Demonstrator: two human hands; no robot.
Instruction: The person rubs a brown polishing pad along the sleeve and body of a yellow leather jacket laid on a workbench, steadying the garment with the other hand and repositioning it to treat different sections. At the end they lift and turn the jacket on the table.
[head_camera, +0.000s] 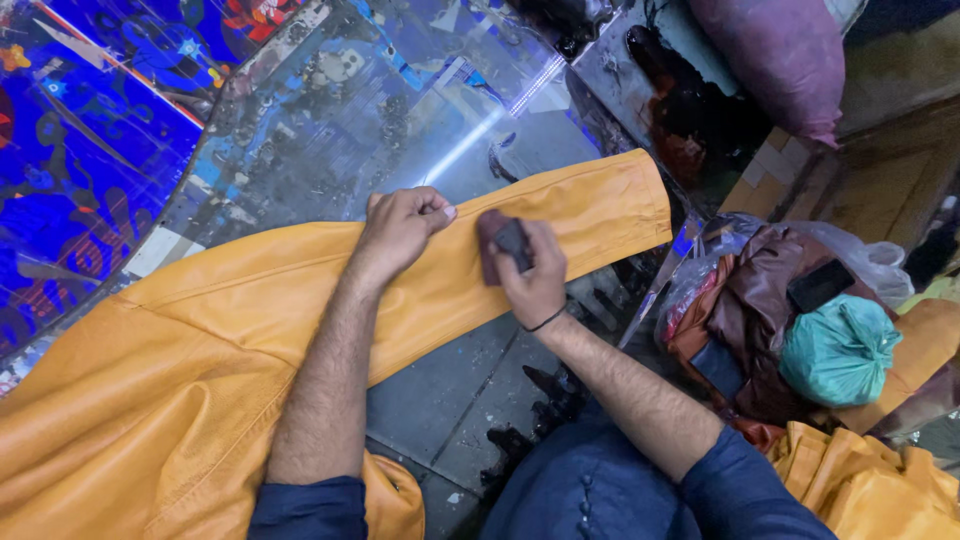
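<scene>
- The mustard-yellow leather jacket (200, 350) lies flat across your worktable (400, 110), its sleeve (590, 215) stretching right and far, smooth-grained with stitched seams.
- Your left hand (400, 228) is curled shut, pinching the sleeve's far edge and pressing it down.
- Your right hand (535, 275) grips a small dark pad (503, 243) folded between fingers and thumb, held against the sleeve just beside your left hand.
- The worktable is a scuffed, paint-smeared glossy sheet.
- To the right, a clear plastic bag holds brown leather (760, 300); a crumpled teal bag (838, 350) sits on it.
- A purple sack (775, 55) bulges far right.
</scene>
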